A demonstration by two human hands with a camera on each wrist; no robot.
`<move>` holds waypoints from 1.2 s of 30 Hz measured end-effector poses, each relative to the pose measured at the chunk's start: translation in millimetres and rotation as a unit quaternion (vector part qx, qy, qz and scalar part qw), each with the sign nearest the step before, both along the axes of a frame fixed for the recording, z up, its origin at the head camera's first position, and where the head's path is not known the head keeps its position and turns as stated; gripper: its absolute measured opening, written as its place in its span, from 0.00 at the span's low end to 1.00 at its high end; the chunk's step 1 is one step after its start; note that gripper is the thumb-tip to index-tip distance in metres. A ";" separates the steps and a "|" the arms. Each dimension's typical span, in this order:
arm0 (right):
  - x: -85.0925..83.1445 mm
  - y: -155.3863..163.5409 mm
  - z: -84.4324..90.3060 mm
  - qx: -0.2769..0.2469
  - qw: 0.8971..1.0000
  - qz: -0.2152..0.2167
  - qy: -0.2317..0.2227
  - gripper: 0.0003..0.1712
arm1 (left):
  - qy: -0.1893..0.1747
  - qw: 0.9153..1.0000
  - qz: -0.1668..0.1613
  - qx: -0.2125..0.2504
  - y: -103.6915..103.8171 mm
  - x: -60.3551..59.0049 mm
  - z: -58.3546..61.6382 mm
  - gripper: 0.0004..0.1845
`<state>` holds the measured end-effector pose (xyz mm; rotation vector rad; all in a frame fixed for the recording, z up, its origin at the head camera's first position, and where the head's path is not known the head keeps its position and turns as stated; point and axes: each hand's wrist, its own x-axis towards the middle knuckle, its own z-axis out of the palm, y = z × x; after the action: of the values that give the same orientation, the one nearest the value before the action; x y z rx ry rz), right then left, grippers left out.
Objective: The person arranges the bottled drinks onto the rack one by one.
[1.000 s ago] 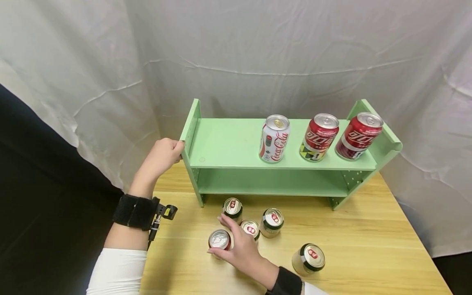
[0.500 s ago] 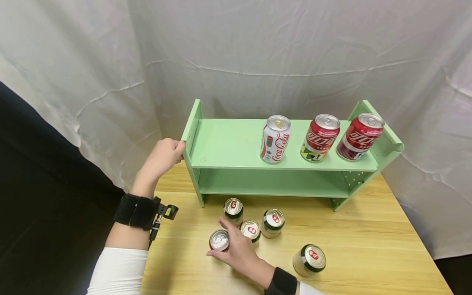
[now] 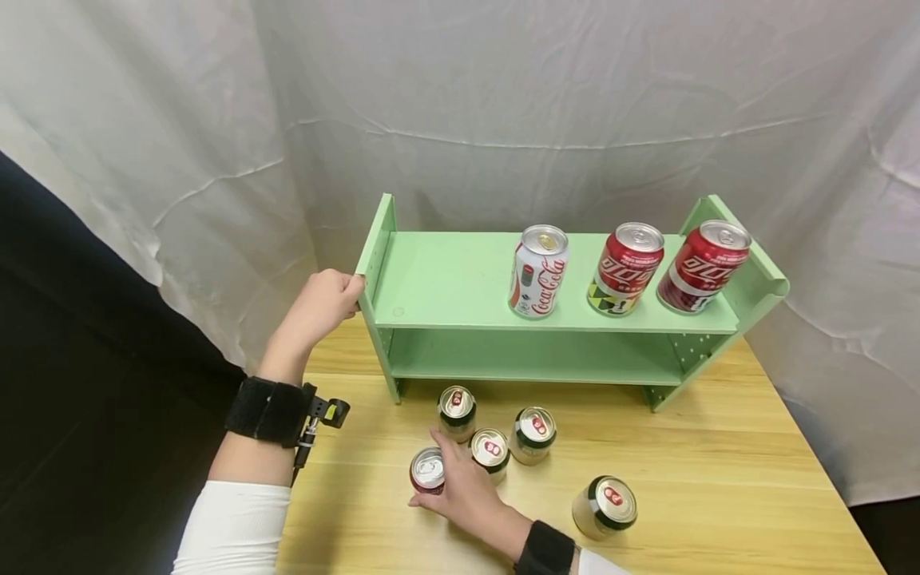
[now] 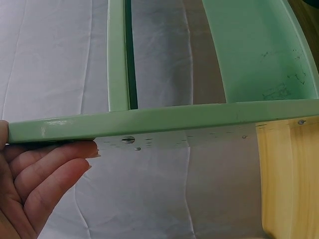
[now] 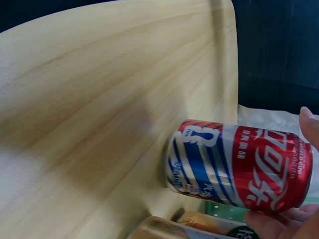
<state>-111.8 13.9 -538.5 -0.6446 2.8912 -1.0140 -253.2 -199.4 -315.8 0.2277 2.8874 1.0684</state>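
Note:
My left hand point(image 3: 325, 305) grips the left side panel of a light green two-tier shelf point(image 3: 453, 279). In the left wrist view, its fingers point(image 4: 55, 174) curl beneath the panel edge. At the front, my right hand point(image 3: 470, 491) holds a red cola can point(image 3: 428, 468) upright on the table, thumb on the near side and fingers on the far side. The right wrist view shows this can's point(image 5: 239, 167) red top and its blue and silver stripes. Right behind the hand stand a gold-and-green can point(image 3: 490, 450) and a similar one point(image 3: 456, 406).
On the upper shelf stand a white Coca-Cola can point(image 3: 539, 275), a red can with a yellow pattern point(image 3: 627, 271) and a red-and-maroon can point(image 3: 704, 267). Two more gold-and-green cans, one near point(image 3: 533, 435) and one farther right point(image 3: 604, 507), stand on the wooden table point(image 3: 719, 479).
My right hand has moved in closer round the red cola can, and the gap between thumb and can has narrowed. My left hand stays on the shelf panel.

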 end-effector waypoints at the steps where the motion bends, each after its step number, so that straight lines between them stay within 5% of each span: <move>1: -0.1 0.3 -1.6 -0.001 1.000 -0.002 -0.003 0.59 | 0.000 1.000 -0.001 0.000 0.5 -0.2 -0.2 0.23; 12: -2.0 2.0 -20.7 -0.006 0.998 -0.012 -0.054 0.54 | 0.002 1.000 -0.005 -0.008 1.4 0.6 0.6 0.23; 21: -1.1 -1.0 -26.1 -0.016 0.999 -0.021 -0.036 0.56 | 0.005 1.000 -0.005 -0.010 1.2 3.8 3.6 0.23; 36: -0.2 -3.7 -29.3 -0.062 0.996 -0.048 -0.042 0.47 | 0.012 1.000 -0.002 -0.009 1.5 1.2 0.0 0.23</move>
<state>-112.0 10.2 -567.7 -0.4595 2.8279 -1.2101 -252.0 -197.8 -315.7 0.2472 2.9139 1.0469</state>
